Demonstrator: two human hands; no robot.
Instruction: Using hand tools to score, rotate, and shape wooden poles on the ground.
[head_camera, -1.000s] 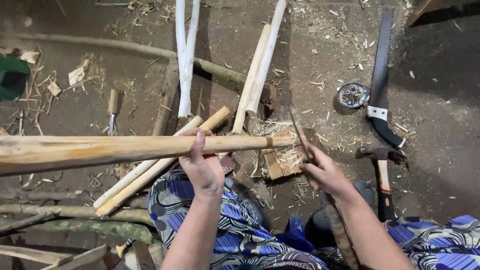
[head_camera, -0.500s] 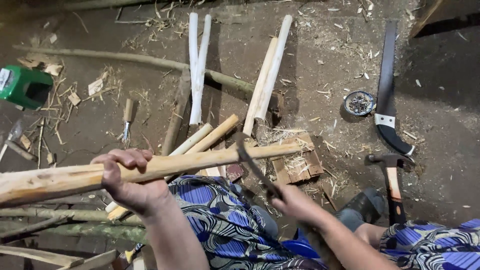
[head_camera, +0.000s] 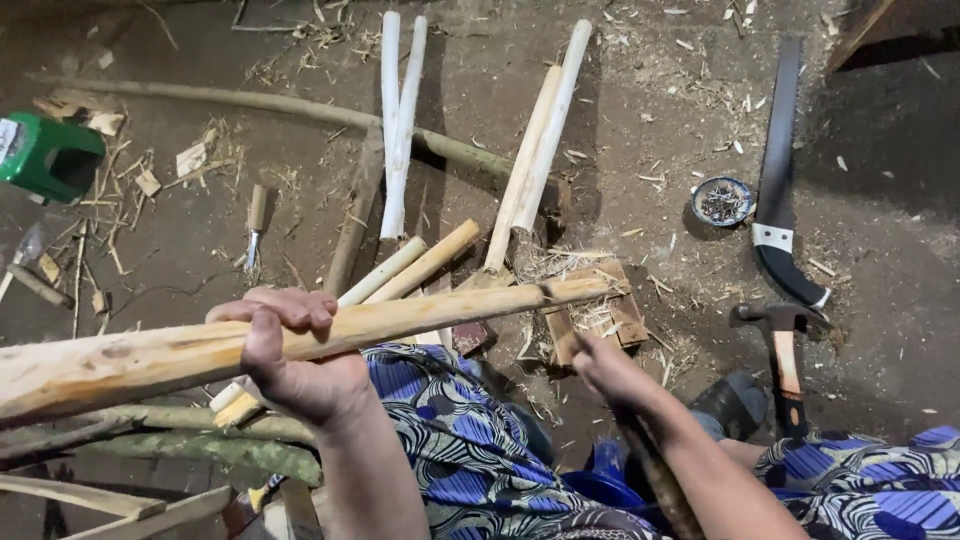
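A long peeled pole (head_camera: 300, 340), pale and knotty, is gripped by the left hand (head_camera: 295, 355) and held level above the lap; its thick end is cut off at the frame's left. Just below its thin tip, the right hand (head_camera: 610, 370) is closed around a dark tool, mostly hidden. Right of the tip, a hammer (head_camera: 780, 350) and a machete (head_camera: 780, 190) lie on the floor.

head cam | looks steeply down | close over lap | dirt floor (head_camera: 640, 120) beyond

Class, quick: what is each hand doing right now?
Left hand: closed around the long peeled wooden pole.
Right hand: closed on a dark tool handle; what the tool is cannot be told.
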